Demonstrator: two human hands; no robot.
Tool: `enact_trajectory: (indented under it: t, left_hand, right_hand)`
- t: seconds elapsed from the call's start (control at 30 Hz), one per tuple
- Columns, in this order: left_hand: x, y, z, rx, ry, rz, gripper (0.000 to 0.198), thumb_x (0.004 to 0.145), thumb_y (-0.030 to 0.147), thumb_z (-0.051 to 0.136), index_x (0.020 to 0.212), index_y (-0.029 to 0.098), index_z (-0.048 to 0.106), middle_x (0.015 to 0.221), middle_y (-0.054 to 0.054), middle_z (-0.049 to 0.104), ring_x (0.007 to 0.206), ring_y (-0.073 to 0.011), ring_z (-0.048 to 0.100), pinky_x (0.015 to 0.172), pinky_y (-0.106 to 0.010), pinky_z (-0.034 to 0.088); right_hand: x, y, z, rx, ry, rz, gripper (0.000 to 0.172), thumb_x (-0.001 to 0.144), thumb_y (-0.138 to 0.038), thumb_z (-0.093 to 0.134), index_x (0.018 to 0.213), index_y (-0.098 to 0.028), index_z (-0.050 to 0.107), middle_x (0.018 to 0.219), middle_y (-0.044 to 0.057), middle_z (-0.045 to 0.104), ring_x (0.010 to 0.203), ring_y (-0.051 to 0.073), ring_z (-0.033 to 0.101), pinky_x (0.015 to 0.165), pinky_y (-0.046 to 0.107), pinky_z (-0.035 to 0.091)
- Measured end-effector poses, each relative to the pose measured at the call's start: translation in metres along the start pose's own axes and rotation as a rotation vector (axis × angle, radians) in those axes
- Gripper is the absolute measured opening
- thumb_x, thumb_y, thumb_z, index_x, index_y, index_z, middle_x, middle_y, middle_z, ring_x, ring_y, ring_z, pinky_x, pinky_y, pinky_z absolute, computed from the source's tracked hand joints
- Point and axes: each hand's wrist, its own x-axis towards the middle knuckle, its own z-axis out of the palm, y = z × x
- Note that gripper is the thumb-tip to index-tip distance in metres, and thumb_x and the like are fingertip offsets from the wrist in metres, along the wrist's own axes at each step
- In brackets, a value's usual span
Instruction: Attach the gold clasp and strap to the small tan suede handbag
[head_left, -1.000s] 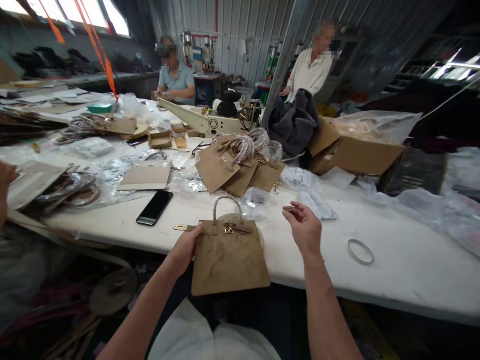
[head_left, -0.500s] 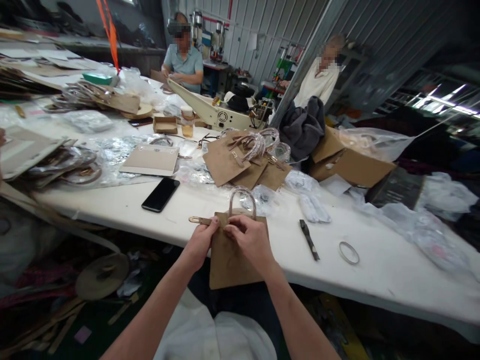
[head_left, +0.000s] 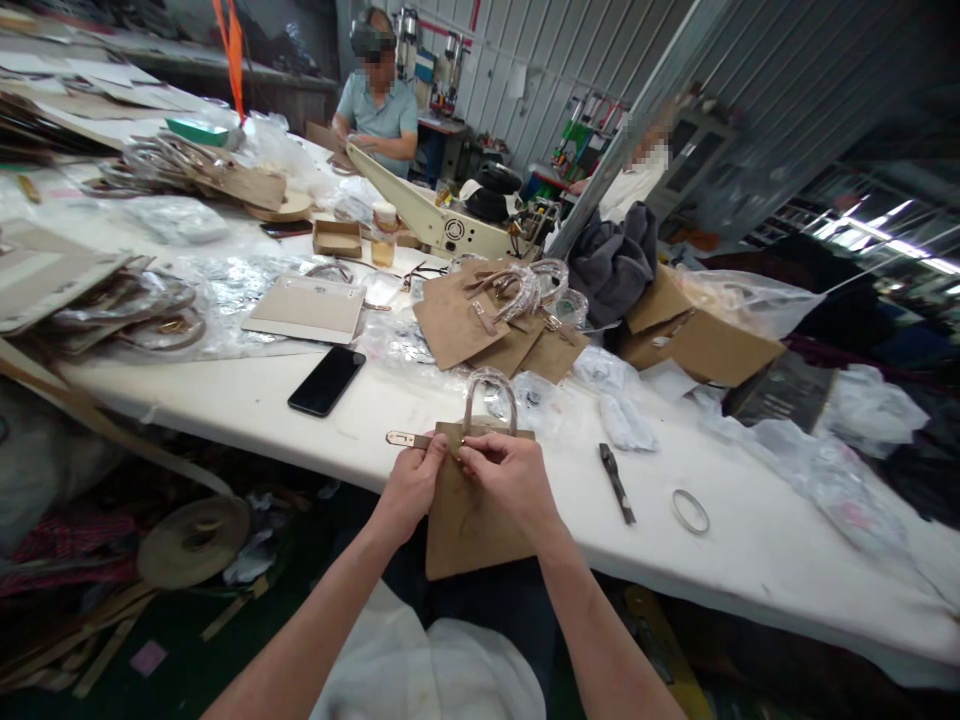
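Note:
A brown handbag panel [head_left: 480,535] leans against the table's front edge, above my lap. Its looped handle [head_left: 491,378], wrapped in clear film, rises from the top. My left hand [head_left: 411,485] grips the panel's upper left edge, thumb in front. From that hand a short strap with a gold metal plate [head_left: 405,438] sticks out to the left. My right hand [head_left: 510,475] is closed in a pinch against the panel, near the foot of the handle. What its fingertips hold is too small to make out.
Beyond the panel lies a pile of brown panels with handles [head_left: 465,320]. A black phone [head_left: 327,381] is to the left; a dark tool [head_left: 616,483] and a ring-shaped roll [head_left: 690,511] are to the right. A co-worker [head_left: 379,110] sits across the table.
The view has shifted slightly. Both hands keep their places on the panel, with the right fingertips still pinched near the handle's foot. The standing person at the back is now more hidden by the post.

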Motion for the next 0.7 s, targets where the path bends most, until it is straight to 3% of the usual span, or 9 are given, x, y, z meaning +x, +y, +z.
enact_trajectory:
  t: [0.1,0.23,0.4,0.53,0.63,0.7]
  left_hand:
    - [-0.001,0.000,0.000,0.158,0.016,0.083,0.045,0.107,0.059,0.063,0.112,0.017,0.078,0.103,-0.010,0.077,0.098,-0.0292,0.069,0.084,-0.032,0.053]
    - [-0.006,0.006,0.005,0.382,0.094,0.214,0.038,0.111,0.047,0.055,0.098,0.018,0.075,0.094,-0.009,0.075,0.089,-0.0278,0.066,0.080,-0.033,0.046]
    - [-0.014,0.007,0.016,0.480,0.174,0.282,0.029,0.112,0.038,0.051,0.102,0.022,0.073,0.099,-0.009,0.075,0.090,-0.0289,0.067,0.083,-0.034,0.043]
    - [-0.021,-0.004,0.022,0.563,0.193,0.282,0.029,0.113,0.036,0.046,0.104,0.024,0.070,0.102,-0.010,0.075,0.097,-0.0303,0.069,0.085,-0.035,0.043]
    - [-0.023,-0.008,0.020,0.597,0.224,0.257,0.030,0.111,0.040,0.047,0.099,0.024,0.069,0.093,-0.010,0.075,0.089,-0.0309,0.068,0.082,-0.035,0.044]
    - [-0.019,-0.006,0.017,0.634,0.238,0.229,0.033,0.110,0.044,0.048,0.097,0.023,0.070,0.089,-0.010,0.074,0.086,-0.0315,0.068,0.080,-0.035,0.045]
  right_hand:
    - [0.004,-0.003,-0.003,-0.015,-0.030,0.044,0.019,0.088,-0.036,0.082,0.097,-0.020,0.089,0.081,0.006,0.083,0.069,0.022,0.078,0.062,0.030,0.060]
    - [0.012,-0.010,-0.012,-0.092,-0.164,0.074,0.013,0.086,-0.029,0.079,0.081,-0.020,0.087,0.067,0.003,0.078,0.062,0.018,0.072,0.055,0.025,0.050]
    - [0.022,-0.028,-0.014,-0.228,-0.272,0.093,0.019,0.083,-0.020,0.073,0.066,-0.020,0.082,0.060,0.001,0.073,0.057,0.015,0.067,0.053,0.024,0.043]
    - [0.014,-0.040,0.002,-0.469,-0.160,0.081,0.016,0.082,-0.019,0.074,0.069,-0.021,0.084,0.064,0.004,0.076,0.062,0.018,0.069,0.058,0.028,0.044]
    - [0.002,-0.041,0.017,-0.598,-0.048,0.059,0.016,0.087,-0.021,0.072,0.083,-0.019,0.087,0.084,0.011,0.083,0.080,0.024,0.076,0.074,0.031,0.053]
    - [-0.002,-0.036,0.021,-0.553,0.016,0.043,0.018,0.091,-0.021,0.070,0.091,-0.018,0.087,0.093,0.012,0.085,0.088,0.025,0.078,0.083,0.031,0.056]
